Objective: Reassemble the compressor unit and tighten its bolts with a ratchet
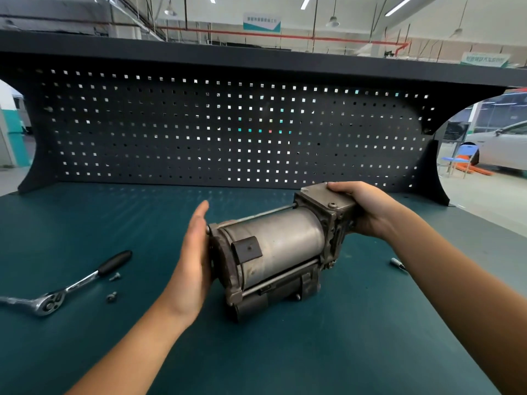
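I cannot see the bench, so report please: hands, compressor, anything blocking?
Left hand flat against compressor end. Right hand grips its head. Ratchet, two bolts loose at left.

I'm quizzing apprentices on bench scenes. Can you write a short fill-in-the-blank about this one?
1. The right hand grips the far end of the compressor; the left hand rests on its near end with fingers ____.
2. The ratchet lies on the table, held by ____ hand.
3. Beside the ratchet lie ____ loose bolts.
Missing words: straight; neither; two.
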{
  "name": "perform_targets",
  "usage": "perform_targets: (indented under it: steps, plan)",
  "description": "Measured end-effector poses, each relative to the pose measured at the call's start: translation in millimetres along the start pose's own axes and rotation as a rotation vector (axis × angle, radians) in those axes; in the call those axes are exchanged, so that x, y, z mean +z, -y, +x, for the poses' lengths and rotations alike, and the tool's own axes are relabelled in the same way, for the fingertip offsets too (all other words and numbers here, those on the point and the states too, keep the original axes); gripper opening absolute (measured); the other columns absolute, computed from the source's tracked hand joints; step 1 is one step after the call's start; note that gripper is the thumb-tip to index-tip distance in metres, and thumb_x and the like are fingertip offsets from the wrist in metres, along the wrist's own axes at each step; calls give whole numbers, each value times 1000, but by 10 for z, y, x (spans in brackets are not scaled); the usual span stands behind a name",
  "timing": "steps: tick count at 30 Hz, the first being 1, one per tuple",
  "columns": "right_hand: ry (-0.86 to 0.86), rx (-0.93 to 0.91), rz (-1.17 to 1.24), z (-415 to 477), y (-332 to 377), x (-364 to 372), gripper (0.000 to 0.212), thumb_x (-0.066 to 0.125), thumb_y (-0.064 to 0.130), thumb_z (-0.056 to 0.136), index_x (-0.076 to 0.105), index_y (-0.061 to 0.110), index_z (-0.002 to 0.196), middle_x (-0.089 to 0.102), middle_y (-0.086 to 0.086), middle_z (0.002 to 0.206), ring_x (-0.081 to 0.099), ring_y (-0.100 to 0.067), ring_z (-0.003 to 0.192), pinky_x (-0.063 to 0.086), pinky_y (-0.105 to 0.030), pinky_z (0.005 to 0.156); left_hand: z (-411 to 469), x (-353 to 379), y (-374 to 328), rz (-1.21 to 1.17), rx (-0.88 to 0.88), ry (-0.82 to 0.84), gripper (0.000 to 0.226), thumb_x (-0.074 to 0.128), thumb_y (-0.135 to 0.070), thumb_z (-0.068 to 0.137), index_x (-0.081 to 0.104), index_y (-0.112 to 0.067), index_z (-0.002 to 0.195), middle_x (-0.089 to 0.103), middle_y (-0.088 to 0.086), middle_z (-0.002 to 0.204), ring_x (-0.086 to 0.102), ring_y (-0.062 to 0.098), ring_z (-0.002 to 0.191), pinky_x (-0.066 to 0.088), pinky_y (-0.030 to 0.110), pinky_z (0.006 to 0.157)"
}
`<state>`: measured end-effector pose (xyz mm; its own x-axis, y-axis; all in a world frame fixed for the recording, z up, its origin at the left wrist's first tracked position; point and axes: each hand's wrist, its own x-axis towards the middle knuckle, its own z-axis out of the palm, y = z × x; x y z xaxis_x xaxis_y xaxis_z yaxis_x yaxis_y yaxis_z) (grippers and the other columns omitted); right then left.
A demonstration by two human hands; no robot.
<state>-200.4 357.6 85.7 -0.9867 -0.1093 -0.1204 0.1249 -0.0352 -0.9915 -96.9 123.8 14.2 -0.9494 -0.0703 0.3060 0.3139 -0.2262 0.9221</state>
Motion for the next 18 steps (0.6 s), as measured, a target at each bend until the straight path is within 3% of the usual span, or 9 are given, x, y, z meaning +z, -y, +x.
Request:
perform_targets:
  steps: [2, 4, 8, 12, 16, 18]
  plan:
    - [4, -22, 35, -35, -13, -9, 14, 53, 24, 93, 57, 12, 88, 64, -1, 54, 60, -14, 42, 49, -22, 44, 63, 78, -47, -116, -144, -95, 35, 45, -60, 84, 69, -36, 91, 73, -7, 86, 69, 3, 75, 46, 31, 69]
    - [14, -40, 60, -80, -34, -37, 15, 53, 23, 93, 58, 11, 86, 65, 0, 55, 60, -14, 43, 49, -21, 44, 126, 122, -68, -84, -238, -161, 28, 53, -43, 87, 67, -19, 83, 68, -3, 65, 66, 10, 56, 47, 27, 57]
    - [20, -80, 22, -170, -50, -160, 13, 53, 21, 91, 59, 13, 85, 65, 2, 58, 60, -11, 47, 43, -20, 46, 148, 145, -50, -62, -234, -204, 13, 59, -31, 83, 62, -19, 77, 60, -1, 61, 58, 13, 54, 43, 27, 58]
    - [36, -47, 5, -270, 30, -218, 10, 53, 16, 85, 59, 10, 80, 66, -1, 61, 62, -13, 49, 50, -16, 47, 126, 144, -16, -28, -107, -211, 21, 57, -22, 86, 63, -18, 65, 61, -5, 57, 58, 7, 51, 42, 26, 55]
    - [28, 14, 22, -371, 64, -131, 22, 62, 34, 85, 64, 13, 77, 68, 0, 63, 65, -13, 51, 52, -19, 46, 170, 93, -41, -9, -124, -174, 32, 54, -25, 90, 69, -20, 63, 67, -5, 64, 62, 6, 56, 45, 29, 60]
    - [13, 11, 30, -426, 23, -95, 21, 66, 34, 82, 65, 14, 77, 69, 0, 64, 66, -13, 52, 52, -20, 46, 180, 63, -30, 10, -115, -141, 35, 52, -24, 90, 69, -21, 60, 67, -6, 66, 62, 5, 58, 45, 28, 60]
